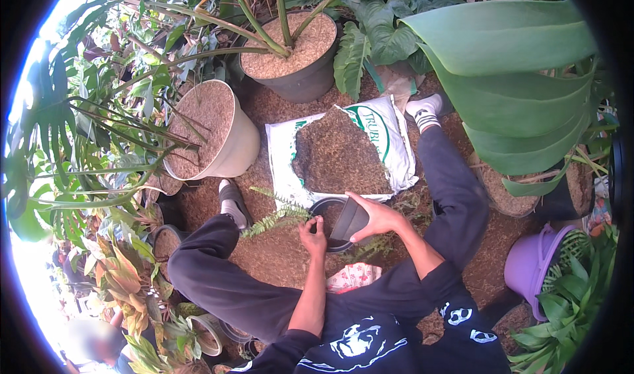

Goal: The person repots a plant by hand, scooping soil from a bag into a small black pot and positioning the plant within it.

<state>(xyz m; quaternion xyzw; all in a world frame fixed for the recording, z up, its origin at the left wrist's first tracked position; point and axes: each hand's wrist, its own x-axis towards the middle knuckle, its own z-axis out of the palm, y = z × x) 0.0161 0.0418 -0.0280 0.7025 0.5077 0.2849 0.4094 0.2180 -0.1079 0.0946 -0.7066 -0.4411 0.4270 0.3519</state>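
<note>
My right hand (378,217) is wrapped round a small dark plant pot (349,221), which tilts to the left. Behind and below it is a wider black pot (326,209), its round rim partly hidden. The fingers of my left hand (313,235) are curled in a pinch beside the pots; what they hold, if anything, is too small to tell. Green fern fronds (281,214) reach out to the left just beyond those fingertips; their base is hidden. Ahead lies a white bag (281,156), torn open on top, with brown potting mix (343,153) showing inside.
A white pot (228,143) and a large black pot (304,77) hold tall plants ahead. At the right are a purple bucket (528,262) and a broad leaf (508,90) overhanging the ground. A red-and-white patterned cloth (354,276) lies between my legs. Foliage crowds the left side.
</note>
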